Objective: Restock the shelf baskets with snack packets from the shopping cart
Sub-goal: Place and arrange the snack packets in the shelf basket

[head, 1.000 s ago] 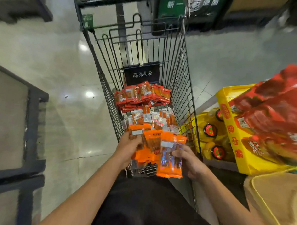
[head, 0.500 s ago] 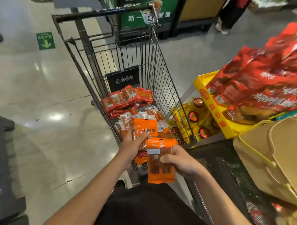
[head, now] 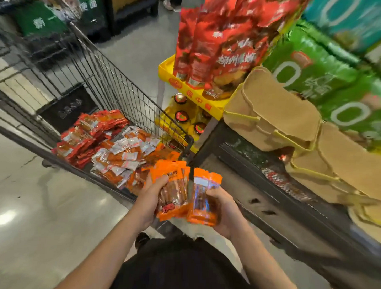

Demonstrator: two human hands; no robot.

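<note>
Snack packets (head: 175,191) clutched in left hand (head: 150,199) & right hand (head: 224,208), none shelved yet, plenty left in cart (head: 113,92), baskets (head: 270,112) waiting.

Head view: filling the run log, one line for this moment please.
left hand: grips orange packets | right hand: grips orange packet | cart: packets remain
</note>
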